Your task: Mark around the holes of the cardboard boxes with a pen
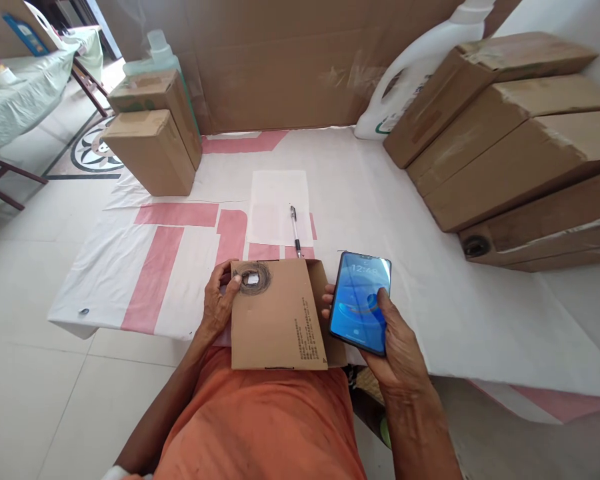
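The left forearm (173, 393) slants in from seven o'clock, bare, with the wrist nearly straight. The left hand (220, 300) is at eight o'clock, clasped, its thumb (233, 288) on top and pointing to one o'clock, its bent fingers partly hidden. The right forearm (420, 420) enters from five o'clock. The right hand (397, 343), at four o'clock, is palm up in a curled grip, right thumb (389, 308) angled toward eleven, fingertips (326, 300) peeking out on the nine-o'clock side.

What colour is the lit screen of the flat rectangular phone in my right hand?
The lit screen is mostly blue, seen best in the head view.
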`<state>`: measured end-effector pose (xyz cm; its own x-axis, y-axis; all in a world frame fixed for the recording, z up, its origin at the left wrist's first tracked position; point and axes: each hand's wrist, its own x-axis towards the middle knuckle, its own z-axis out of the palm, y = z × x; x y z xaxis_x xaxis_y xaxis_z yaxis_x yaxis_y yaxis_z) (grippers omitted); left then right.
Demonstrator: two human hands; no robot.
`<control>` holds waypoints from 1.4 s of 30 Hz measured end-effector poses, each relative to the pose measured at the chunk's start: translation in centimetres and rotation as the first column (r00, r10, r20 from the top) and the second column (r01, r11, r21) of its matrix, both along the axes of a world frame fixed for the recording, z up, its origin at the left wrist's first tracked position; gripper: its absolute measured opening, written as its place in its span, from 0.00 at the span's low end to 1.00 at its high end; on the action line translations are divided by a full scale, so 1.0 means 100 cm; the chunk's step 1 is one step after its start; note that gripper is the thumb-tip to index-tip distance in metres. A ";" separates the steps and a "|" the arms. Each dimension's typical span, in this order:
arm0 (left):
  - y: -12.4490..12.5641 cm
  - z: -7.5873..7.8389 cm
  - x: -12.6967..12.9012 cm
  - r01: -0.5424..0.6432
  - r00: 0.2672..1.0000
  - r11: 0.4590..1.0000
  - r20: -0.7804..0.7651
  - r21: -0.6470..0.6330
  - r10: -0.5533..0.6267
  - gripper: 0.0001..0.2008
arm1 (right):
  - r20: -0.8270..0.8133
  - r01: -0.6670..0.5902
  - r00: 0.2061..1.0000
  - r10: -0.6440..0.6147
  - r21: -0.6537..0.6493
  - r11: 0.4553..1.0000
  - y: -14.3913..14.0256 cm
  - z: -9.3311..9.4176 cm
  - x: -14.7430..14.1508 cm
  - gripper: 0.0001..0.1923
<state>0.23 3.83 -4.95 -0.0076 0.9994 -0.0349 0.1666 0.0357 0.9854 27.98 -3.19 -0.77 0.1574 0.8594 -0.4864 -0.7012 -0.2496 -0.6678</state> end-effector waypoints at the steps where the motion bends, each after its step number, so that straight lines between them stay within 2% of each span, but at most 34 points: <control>1: 0.000 0.000 0.000 -0.004 1.000 1.000 -0.004 -0.002 0.004 0.28 | 0.004 0.002 1.000 -0.002 0.000 1.000 0.002 -0.002 0.001 0.27; 6: 0.001 0.001 0.000 -0.029 0.999 1.000 -0.028 -0.011 0.029 0.29 | -0.045 -0.066 0.997 0.067 0.019 0.998 0.012 -0.007 -0.002 0.26; 11: 0.003 0.007 -0.007 -0.001 1.000 1.000 -0.012 -0.029 0.001 0.31 | -0.039 -0.115 0.992 0.118 0.054 0.992 0.015 -0.003 0.001 0.26; 14: 0.004 0.010 -0.013 0.021 1.000 0.999 0.011 -0.038 -0.021 0.32 | 0.051 -0.062 0.997 0.060 0.044 0.997 0.013 0.001 0.014 0.28; 16: 0.004 0.011 -0.016 0.022 1.000 0.999 0.016 -0.036 -0.021 0.32 | 0.196 0.018 0.980 -0.017 -0.007 1.000 0.014 0.000 0.027 0.30; 18: 0.006 0.012 -0.017 0.020 1.000 0.999 0.014 -0.034 -0.020 0.31 | 0.411 0.075 0.911 -0.035 -0.082 0.994 0.016 -0.005 0.041 0.31; 21: 0.007 0.011 -0.015 0.020 1.000 0.999 0.004 -0.034 -0.020 0.31 | 0.629 0.064 0.774 0.069 -0.186 0.981 0.021 -0.017 0.055 0.32; 26: 0.007 0.008 -0.012 0.006 1.000 1.000 -0.024 -0.025 -0.007 0.31 | 0.736 -0.014 0.649 0.193 -0.242 0.970 0.028 -0.033 0.053 0.33; 28: 0.006 0.007 -0.012 0.002 0.999 1.000 -0.045 -0.017 -0.002 0.31 | 0.812 0.001 0.547 0.204 -0.245 0.970 0.029 -0.036 0.052 0.33; 32: 0.002 0.004 -0.015 -0.008 0.994 1.000 -0.105 0.016 0.010 0.30 | 0.941 0.072 0.281 0.190 -0.218 0.973 0.029 -0.038 0.053 0.32; 35: 0.001 0.004 -0.017 -0.011 0.985 0.998 -0.170 0.060 0.021 0.28 | 0.971 0.103 0.149 0.189 -0.205 0.973 0.027 -0.039 0.053 0.33; 39: 0.017 0.020 -0.013 0.003 0.959 0.983 -0.278 0.184 0.049 0.26 | 0.987 0.116 0.032 0.156 -0.159 0.981 0.015 -0.033 0.047 0.39; 41: 0.034 0.034 -0.003 0.102 0.929 0.957 -0.371 0.270 0.005 0.25 | 0.992 0.132 -0.001 0.128 -0.127 0.983 0.002 -0.026 0.040 0.40; 42: 0.043 0.041 0.004 0.189 0.899 0.934 -0.435 0.302 -0.042 0.24 | 0.989 0.121 0.033 0.145 -0.148 0.981 -0.007 -0.021 0.036 0.39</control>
